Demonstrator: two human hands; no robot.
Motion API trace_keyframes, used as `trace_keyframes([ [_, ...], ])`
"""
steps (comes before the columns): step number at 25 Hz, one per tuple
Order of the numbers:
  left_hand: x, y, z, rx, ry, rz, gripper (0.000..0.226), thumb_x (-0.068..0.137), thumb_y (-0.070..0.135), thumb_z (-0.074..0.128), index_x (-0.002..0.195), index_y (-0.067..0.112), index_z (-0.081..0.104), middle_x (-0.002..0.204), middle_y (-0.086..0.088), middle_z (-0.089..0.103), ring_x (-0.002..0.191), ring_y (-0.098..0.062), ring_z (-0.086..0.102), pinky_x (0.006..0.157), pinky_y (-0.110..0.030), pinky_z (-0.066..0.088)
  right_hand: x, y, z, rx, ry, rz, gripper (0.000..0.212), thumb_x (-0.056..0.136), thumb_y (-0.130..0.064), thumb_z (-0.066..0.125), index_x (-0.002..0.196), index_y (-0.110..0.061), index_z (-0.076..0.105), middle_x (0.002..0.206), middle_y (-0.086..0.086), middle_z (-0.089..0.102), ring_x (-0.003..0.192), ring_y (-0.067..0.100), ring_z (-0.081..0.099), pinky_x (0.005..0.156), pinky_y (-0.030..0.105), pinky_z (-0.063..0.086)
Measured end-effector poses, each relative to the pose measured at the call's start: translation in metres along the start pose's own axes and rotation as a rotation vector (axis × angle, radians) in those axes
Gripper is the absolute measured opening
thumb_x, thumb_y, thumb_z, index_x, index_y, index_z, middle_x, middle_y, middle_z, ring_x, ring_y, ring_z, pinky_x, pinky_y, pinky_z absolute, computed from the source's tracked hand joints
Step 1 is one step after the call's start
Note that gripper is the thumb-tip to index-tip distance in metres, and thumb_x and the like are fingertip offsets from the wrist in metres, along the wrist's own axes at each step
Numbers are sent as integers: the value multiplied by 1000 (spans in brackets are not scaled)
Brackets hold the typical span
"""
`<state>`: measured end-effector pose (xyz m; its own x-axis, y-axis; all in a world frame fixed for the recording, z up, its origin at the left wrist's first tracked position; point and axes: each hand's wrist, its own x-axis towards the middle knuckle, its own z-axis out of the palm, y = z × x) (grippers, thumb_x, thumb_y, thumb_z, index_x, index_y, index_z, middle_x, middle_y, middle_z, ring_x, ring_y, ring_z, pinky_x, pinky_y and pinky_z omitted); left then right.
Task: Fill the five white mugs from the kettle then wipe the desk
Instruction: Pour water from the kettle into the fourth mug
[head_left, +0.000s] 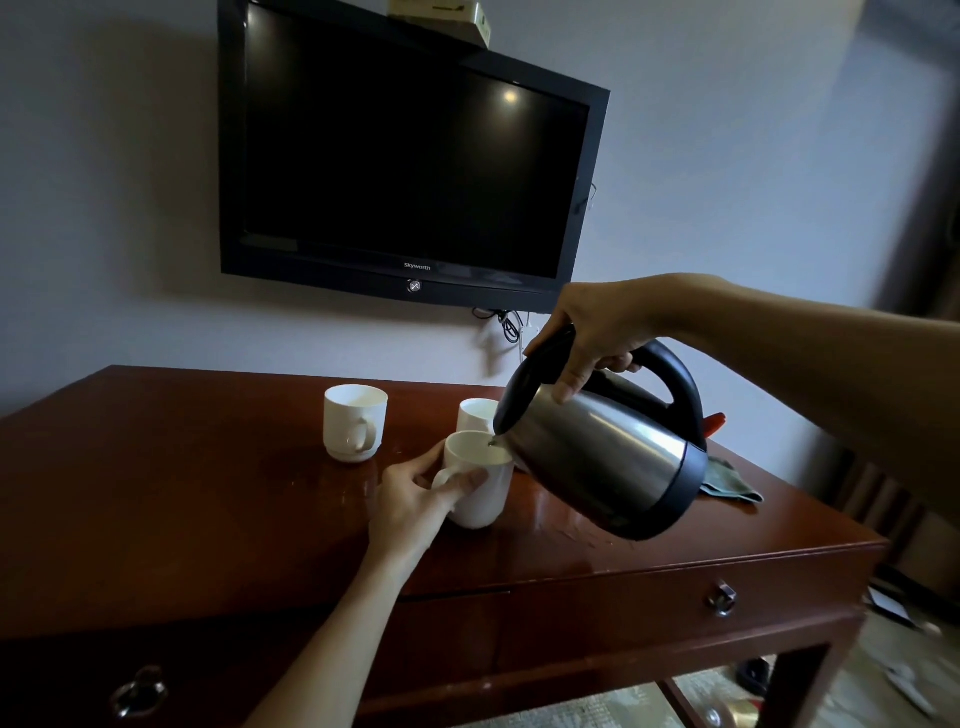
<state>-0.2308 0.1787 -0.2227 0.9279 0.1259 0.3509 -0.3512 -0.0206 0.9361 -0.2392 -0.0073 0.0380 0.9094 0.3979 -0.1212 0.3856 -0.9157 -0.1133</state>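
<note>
Three white mugs show on the dark wooden desk (208, 499). My left hand (415, 499) grips the nearest mug (483, 493) by its handle, the mug standing on the desk. My right hand (592, 332) grips the black handle of the steel kettle (608, 457), which is tilted with its spout over that mug's rim. A second mug (355, 428) stands apart at the back left. A third mug (475, 414) sits just behind the held one, partly hidden by the kettle.
A green cloth (727, 480) lies on the desk behind the kettle, near a red object (714, 422). Water drops glisten on the desk top below the kettle. A black television (405, 156) hangs on the wall above. The desk's front edge has drawers with metal pulls.
</note>
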Motion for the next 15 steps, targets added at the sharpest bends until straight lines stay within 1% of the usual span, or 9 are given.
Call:
trace_keyframes([
  [2, 1, -2, 0, 8, 10, 0, 77, 53, 67, 83, 122, 33, 75, 93, 16, 80, 94, -1, 73, 92, -46, 60, 1, -1, 0, -10, 1, 10, 38, 75, -22, 90, 109, -9, 78, 51, 5, 51, 39, 15, 42, 45, 25, 45],
  [4, 1, -2, 0, 13, 9, 5, 76, 53, 69, 82, 121, 36, 75, 92, 16, 80, 94, -3, 73, 93, -46, 59, 2, -1, -1, -24, -8, 11, 39, 75, -22, 90, 110, -9, 78, 55, 8, 53, 40, 16, 42, 44, 25, 45],
  [6, 3, -3, 0, 19, 10, 5, 77, 53, 69, 82, 122, 37, 74, 91, 16, 80, 94, -4, 73, 93, -47, 59, 3, 0, -1, -30, -16, 6, 43, 75, -23, 90, 114, -10, 77, 56, 10, 54, 40, 16, 44, 45, 25, 46],
  [8, 3, -3, 0, 16, 1, -2, 78, 53, 70, 82, 123, 36, 74, 92, 16, 80, 94, -2, 73, 93, -48, 59, 4, 1, -2, -15, -17, 4, 47, 75, -23, 90, 117, -10, 76, 58, 10, 55, 41, 16, 44, 46, 26, 47],
  [10, 1, -2, 1, 29, 3, -4, 69, 55, 67, 83, 119, 41, 74, 92, 17, 79, 94, 1, 72, 93, -47, 59, 4, 2, -2, -7, -13, 5, 49, 75, -23, 90, 120, -10, 75, 58, 10, 55, 41, 15, 45, 46, 26, 47],
  [12, 1, -1, 1, 30, 10, 13, 52, 60, 60, 85, 109, 47, 75, 92, 18, 79, 93, 3, 72, 93, -45, 58, 3, 3, -2, -25, -12, 13, 51, 75, -23, 90, 122, -10, 74, 55, 6, 56, 40, 13, 46, 45, 25, 47],
  [13, 1, -2, 1, 28, 12, 15, 49, 61, 57, 85, 108, 47, 76, 92, 18, 79, 93, 3, 72, 93, -44, 58, 2, 3, -1, -28, -9, 12, 52, 75, -24, 90, 123, -10, 73, 54, 5, 56, 40, 13, 46, 45, 25, 47],
  [15, 3, -3, 0, 32, 23, 18, 55, 61, 59, 85, 112, 41, 77, 93, 18, 79, 96, 1, 72, 95, -46, 58, 2, 4, -1, -31, 5, -1, 54, 75, -25, 90, 123, -10, 73, 54, 6, 56, 40, 13, 47, 46, 26, 48],
])
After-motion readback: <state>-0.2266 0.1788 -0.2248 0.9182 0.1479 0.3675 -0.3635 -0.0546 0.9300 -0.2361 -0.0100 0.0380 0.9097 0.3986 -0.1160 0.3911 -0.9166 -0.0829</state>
